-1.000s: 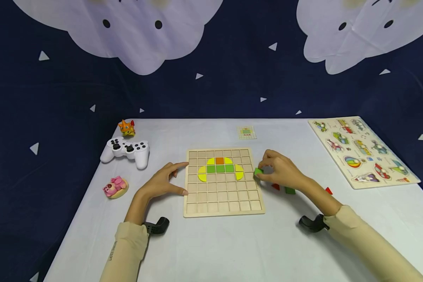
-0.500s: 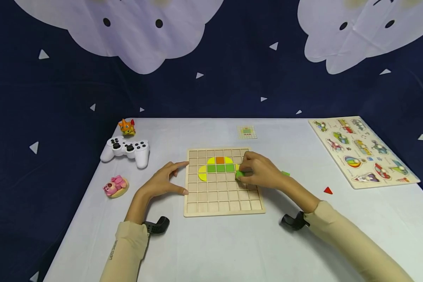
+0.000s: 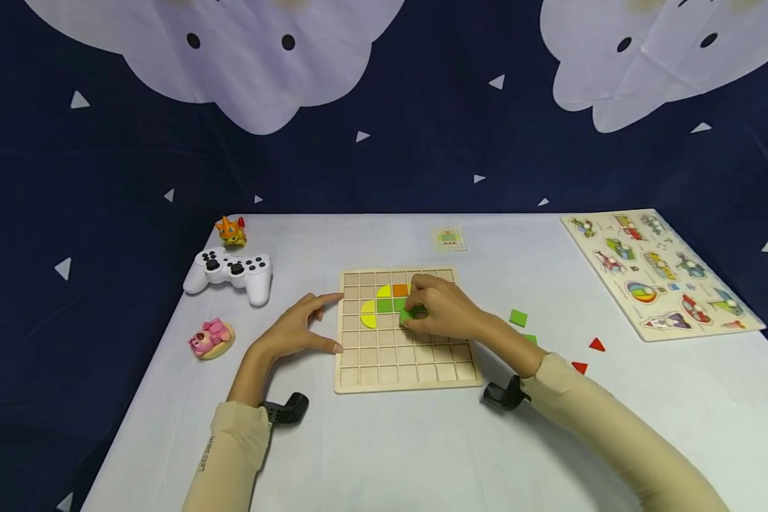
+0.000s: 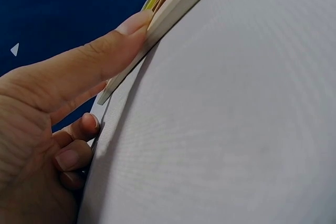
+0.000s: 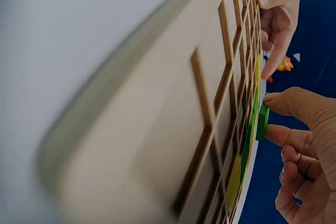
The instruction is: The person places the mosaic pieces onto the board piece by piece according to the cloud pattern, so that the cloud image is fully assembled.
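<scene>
A wooden grid board [image 3: 406, 355] lies in the middle of the white table, with yellow, green and orange tiles [image 3: 384, 306] set in its upper rows. My right hand [image 3: 436, 307] is over the board and pinches a green square tile [image 3: 409, 313] between thumb and fingers, just above the cells; the right wrist view shows the same green tile [image 5: 262, 121] held close to the board [image 5: 173, 129]. My left hand [image 3: 294, 331] rests at the board's left edge, thumb and forefinger against it, and the left wrist view shows a fingertip [image 4: 134, 24] touching the board's rim [image 4: 173, 9].
Loose green squares [image 3: 518, 318] and red triangles [image 3: 596, 345] lie right of the board. A white game controller [image 3: 229, 270], an orange toy [image 3: 230, 230] and a pink toy [image 3: 210, 338] sit at the left. A peg puzzle [image 3: 662, 274] lies at the right, a small picture card [image 3: 449, 240] behind the board.
My right hand has carried the green tile leftward from beside the board's right edge to over its middle cells. The left hand has stayed put.
</scene>
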